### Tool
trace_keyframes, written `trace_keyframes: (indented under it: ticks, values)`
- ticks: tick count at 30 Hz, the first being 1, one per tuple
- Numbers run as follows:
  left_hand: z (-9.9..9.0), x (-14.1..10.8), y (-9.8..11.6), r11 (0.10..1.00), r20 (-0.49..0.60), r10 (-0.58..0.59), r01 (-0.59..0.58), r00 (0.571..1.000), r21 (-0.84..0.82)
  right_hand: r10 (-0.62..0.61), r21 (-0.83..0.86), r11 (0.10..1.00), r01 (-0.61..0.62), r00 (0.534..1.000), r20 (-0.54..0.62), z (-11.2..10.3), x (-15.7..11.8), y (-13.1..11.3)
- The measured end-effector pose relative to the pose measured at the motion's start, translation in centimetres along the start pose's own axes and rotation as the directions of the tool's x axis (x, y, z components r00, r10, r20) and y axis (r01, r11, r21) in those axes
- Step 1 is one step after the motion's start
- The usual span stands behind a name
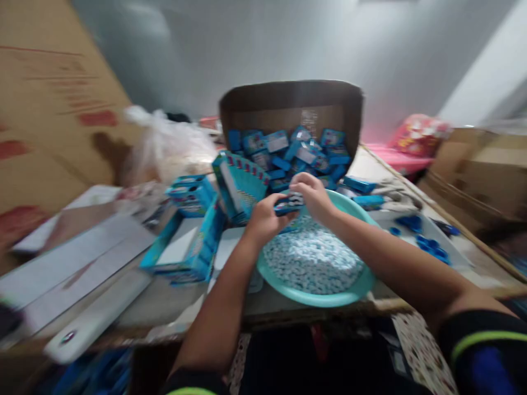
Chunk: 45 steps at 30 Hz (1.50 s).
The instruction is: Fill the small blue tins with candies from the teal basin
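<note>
My left hand (263, 219) and my right hand (310, 196) both grip a small blue box (288, 204) with a clear window, just above a turquoise plastic basin (317, 299). The basin is heaped with tiny white-and-blue pieces (313, 258). Behind my hands, an open cardboard carton (288, 94) holds several small blue boxes (288, 153). Left of my left hand stand a fanned teal display box (241, 186) and an open blue box tray (185, 247). A stack of blue boxes (191, 195) lies behind the tray.
Flat white boards (78, 258) lie on the table's left side, and a white plastic bag (164, 145) sits behind them. A tall cardboard sheet (53, 93) leans at far left. A tray of blue parts (424, 244) lies right of the basin, with cardboard boxes (481, 175) beyond.
</note>
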<state>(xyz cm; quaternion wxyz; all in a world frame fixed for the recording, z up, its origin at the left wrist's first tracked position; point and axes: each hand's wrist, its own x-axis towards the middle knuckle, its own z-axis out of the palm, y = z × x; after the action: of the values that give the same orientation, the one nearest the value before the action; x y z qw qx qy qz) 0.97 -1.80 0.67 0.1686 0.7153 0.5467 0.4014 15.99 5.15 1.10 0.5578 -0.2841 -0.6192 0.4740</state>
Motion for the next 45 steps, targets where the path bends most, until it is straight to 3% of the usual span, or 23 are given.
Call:
trace_keyframes:
  ticks: [3, 9, 15, 21, 23, 26, 35, 41, 45]
  values:
    - [-0.2, 0.8, 0.2, 0.992, 0.012, 0.04, -0.042, 0.999, 0.116, -0.048, -0.13, 0.99, 0.055, 0.997, 0.061, -0.2, 0.6, -0.5]
    - [-0.8, 2.4, 0.1, 0.955, -0.146, -0.163, 0.194, 0.976, 0.225, 0.092, -0.316, 0.948, -0.023, 0.974, 0.206, -0.3, 2.5, -0.3]
    - [-0.1, 1.1, 1.2, 0.982, -0.13, -0.111, 0.129, 0.985, 0.139, 0.115, -0.409, 0.913, 0.011, 0.953, 0.281, -1.0, 1.1, -0.6]
    - [0.7, -0.6, 0.5, 0.997, -0.164, -0.059, 0.05, 0.985, -0.059, 0.181, -0.36, 0.932, -0.036, 0.908, 0.377, -1.5, 0.6, 1.7]
    - [0.8, -0.9, 0.2, 0.995, -0.16, -0.063, 0.048, 0.985, -0.091, 0.26, -0.37, 0.921, -0.119, 0.896, 0.359, -1.7, 0.6, 2.4]
    - [0.9, -1.3, 0.3, 0.99, -0.143, -0.104, 0.089, 0.984, -0.11, 0.287, -0.394, 0.908, -0.143, 0.897, 0.335, -2.2, 0.4, 2.8]
    - [0.8, -1.4, 0.4, 0.983, -0.123, -0.155, 0.141, 0.98, -0.114, 0.16, -0.483, 0.876, 0.001, 0.942, 0.294, -3.3, 0.3, 3.0]
    - [1.0, -1.1, 0.1, 0.986, -0.199, -0.143, 0.123, 0.969, -0.112, 0.109, -0.445, 0.896, -0.012, 0.975, 0.194, -3.3, 0.7, 2.6]
    - [0.8, -0.5, 0.0, 0.991, -0.212, -0.128, 0.118, 0.969, -0.059, 0.135, -0.386, 0.921, -0.051, 0.972, 0.193, -2.6, 0.9, 2.3]
